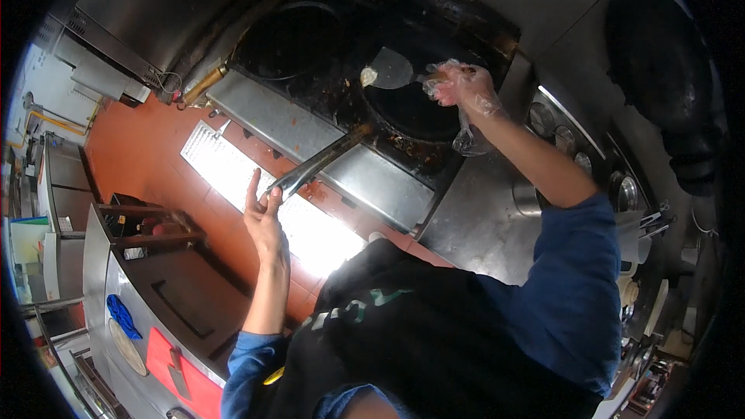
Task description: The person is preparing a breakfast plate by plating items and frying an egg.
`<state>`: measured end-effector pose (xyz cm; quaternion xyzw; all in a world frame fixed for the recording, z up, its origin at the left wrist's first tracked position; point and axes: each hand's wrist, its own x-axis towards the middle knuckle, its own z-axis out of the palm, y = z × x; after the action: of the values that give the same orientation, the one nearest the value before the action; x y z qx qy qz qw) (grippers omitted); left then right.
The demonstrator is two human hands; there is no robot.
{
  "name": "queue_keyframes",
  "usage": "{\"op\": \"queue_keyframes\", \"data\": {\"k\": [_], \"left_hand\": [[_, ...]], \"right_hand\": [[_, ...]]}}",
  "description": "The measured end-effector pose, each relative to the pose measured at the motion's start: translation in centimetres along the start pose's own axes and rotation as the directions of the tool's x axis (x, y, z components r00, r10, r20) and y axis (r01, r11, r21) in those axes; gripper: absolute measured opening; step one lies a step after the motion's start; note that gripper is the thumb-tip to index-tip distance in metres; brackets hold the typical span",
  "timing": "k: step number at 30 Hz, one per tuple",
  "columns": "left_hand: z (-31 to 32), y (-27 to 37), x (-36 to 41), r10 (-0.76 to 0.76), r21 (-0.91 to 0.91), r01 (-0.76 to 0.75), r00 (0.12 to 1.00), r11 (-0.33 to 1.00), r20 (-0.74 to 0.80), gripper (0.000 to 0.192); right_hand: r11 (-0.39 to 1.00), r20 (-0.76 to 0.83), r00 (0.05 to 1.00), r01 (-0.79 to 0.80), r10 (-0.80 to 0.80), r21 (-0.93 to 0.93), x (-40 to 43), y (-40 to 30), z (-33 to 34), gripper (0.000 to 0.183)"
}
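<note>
My left hand (266,215) is at the end of the long metal handle (314,166) of a black frying pan (413,110) on the stove; thumb and fingertips touch the handle, with one finger raised. My right hand (463,84), in a clear plastic glove, grips the handle of a wide metal spatula (393,68), its blade over the pan's far left side. A small whitish lump (368,76) lies at the blade's left edge. The inside of the pan is dark, and its contents are hard to make out.
A second black pan (291,41), its wooden handle (204,84) pointing towards the lower left, sits left on the stove. A metal ledge (273,119) runs along the stove's front. A steel counter (477,227) adjoins at right. Behind, a cleaver (177,375) lies on a red cutting board (160,355).
</note>
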<state>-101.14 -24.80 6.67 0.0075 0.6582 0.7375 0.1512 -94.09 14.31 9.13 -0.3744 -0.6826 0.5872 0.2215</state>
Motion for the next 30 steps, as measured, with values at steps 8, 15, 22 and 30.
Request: {"op": "queue_keyframes", "data": {"k": [8, 15, 22, 30], "left_hand": [[-1.3, -1.9, -0.2, 0.006, -0.013, -0.005, 0.999, 1.0, 0.041, 0.053], [-5.4, -8.0, 4.1, -0.178, -0.235, 0.234, 0.955, 0.943, 0.237, 0.057], [-8.6, -13.3, 8.7, -0.621, -0.209, 0.813, 0.556, 0.543, 0.553, 0.059], [1.3, -21.3, -3.7, -0.871, 0.8, 0.369, 0.062, 0.474, 0.488, 0.047]], "right_hand": [[0.981, -0.106, 0.978, -0.167, 0.178, 0.104, 2.1, 5.0, -2.5, 0.028], [0.929, -0.109, 0.987, 0.151, -0.121, 0.339, -9.3, -1.3, -7.7, 0.052], [0.789, -0.58, 0.798, 0.46, -0.165, 0.407, -32.4, -6.1, -10.0, 0.04], [0.979, -0.996, 0.049, 0.189, -0.08, -0.07, -69.0, -2.6, -10.3, 0.037]]}}
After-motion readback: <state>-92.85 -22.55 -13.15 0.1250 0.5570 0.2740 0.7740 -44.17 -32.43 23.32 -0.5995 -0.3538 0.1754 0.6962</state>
